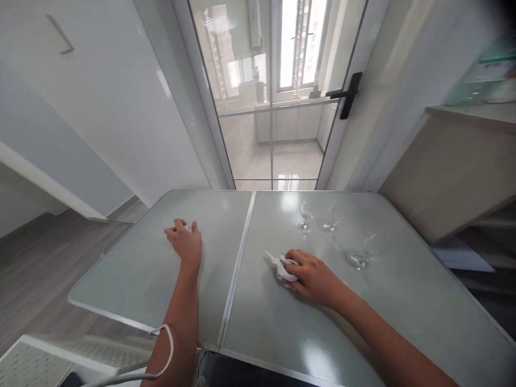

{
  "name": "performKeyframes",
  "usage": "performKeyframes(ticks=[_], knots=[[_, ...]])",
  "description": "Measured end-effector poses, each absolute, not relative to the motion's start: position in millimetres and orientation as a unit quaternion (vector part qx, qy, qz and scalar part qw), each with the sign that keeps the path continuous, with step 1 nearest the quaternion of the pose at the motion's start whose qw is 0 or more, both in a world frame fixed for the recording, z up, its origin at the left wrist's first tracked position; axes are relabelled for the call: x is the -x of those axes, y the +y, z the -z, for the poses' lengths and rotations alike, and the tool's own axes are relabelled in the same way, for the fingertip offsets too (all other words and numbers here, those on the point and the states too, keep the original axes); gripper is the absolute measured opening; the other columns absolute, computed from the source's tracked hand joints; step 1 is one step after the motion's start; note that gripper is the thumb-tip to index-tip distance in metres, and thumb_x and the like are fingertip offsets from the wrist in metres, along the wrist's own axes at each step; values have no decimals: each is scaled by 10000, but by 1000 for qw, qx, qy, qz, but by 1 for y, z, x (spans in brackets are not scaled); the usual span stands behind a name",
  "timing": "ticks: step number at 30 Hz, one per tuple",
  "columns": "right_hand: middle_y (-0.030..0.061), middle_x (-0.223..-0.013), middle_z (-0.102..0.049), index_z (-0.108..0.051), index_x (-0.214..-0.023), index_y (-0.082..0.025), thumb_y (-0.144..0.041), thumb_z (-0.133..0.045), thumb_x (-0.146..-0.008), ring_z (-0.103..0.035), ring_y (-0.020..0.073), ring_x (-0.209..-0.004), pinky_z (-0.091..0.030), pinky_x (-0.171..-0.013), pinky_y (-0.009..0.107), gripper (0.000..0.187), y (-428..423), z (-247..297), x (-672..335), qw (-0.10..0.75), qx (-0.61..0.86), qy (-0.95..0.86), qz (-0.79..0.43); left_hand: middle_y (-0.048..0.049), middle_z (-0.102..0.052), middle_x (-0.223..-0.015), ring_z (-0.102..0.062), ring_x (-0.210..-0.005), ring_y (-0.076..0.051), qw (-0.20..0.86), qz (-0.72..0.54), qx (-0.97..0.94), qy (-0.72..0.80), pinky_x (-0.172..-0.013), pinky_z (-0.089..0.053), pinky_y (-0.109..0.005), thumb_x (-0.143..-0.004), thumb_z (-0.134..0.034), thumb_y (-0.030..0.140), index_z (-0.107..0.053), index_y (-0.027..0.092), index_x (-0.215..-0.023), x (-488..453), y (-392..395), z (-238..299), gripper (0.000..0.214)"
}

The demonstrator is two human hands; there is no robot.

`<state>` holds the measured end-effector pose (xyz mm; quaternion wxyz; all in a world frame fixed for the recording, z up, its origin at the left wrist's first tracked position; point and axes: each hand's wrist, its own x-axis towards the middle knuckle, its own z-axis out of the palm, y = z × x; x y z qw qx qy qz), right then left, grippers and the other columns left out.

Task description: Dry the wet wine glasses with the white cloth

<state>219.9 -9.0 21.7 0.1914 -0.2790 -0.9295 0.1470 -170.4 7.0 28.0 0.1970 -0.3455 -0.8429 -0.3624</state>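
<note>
My left hand (184,242) is over the left part of the table, fingers and thumb curled around a small clear glass (187,227). Most of that glass is hidden behind the hand. On the right part of the table, my right hand (308,273) is closed on a crumpled white cloth (282,266), which touches the tabletop. Beyond the right hand stand three clear stemmed glasses: one glass (305,223) at the back, another glass (330,228) beside it, and a third glass (358,261) nearer and farther right.
The pale, glossy folding table (258,301) has a metal seam (237,263) across its middle. A glass door (278,123) with a black handle (349,95) is behind it. At lower left are a white perforated rack (36,363) and a white cable (169,344) by my left forearm.
</note>
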Motion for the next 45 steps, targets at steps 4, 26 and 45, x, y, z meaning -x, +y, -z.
performKeyframes(ticks=[4, 26, 45], knots=[[79, -1314, -625, -705, -784, -237, -287, -642, -899, -531, 304, -1221, -399, -1003, 470, 141, -10, -32, -221, 239, 207, -939, -137, -90, -413, -998, -426, -1178, -330, 187, 397, 387, -811, -1056, -367, -542, -867, -646, 235, -533, 183, -951, 162, 10, -29, 150], [82, -978, -739, -723, -1058, -151, -431, -786, -797, -654, 232, -884, -509, -791, 326, 387, 6, -13, -215, 554, 463, -466, -512, -139, -568, -1431, -670, -999, -192, -388, 530, 589, -470, -899, -549, -385, -962, -599, 432, -443, 294, -1488, 19, 9, -22, 566], [75, -1066, -637, -524, -1187, -197, -217, -576, -878, -589, 228, -913, -512, -818, 352, 314, -1, -35, -237, 317, 279, -810, -406, -148, -641, -1362, -682, -1122, -286, -45, 342, 844, -410, -942, -555, -426, -977, -573, 294, -258, 263, -1589, 3, -9, 6, 689]])
